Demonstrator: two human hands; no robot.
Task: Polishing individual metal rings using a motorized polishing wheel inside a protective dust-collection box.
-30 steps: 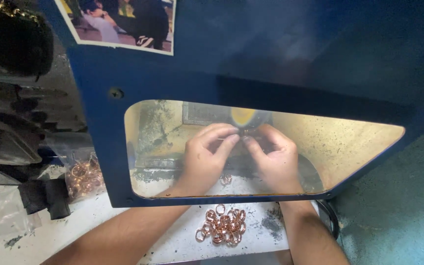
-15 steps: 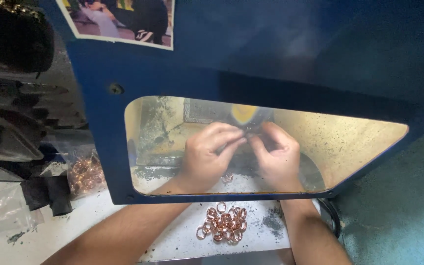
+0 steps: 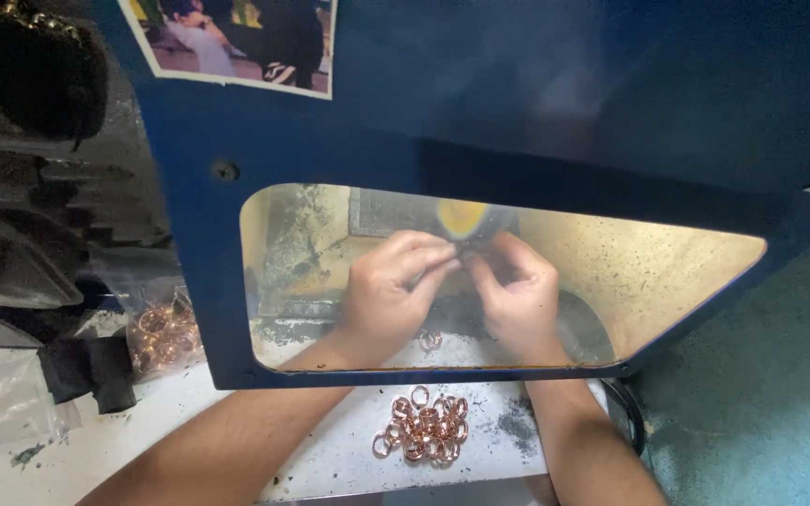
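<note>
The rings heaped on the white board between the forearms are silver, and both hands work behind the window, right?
Not silver: the head view shows the rings are copper-coloured. Both hands, left and right, do work behind the window.

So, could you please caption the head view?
Both hands work behind a blue guard's window, copper rings piled below.

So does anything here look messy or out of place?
Somewhat. Dark grit is strewn over the white surface beside the loose copper rings, and the window both hands work behind is speckled.
</note>
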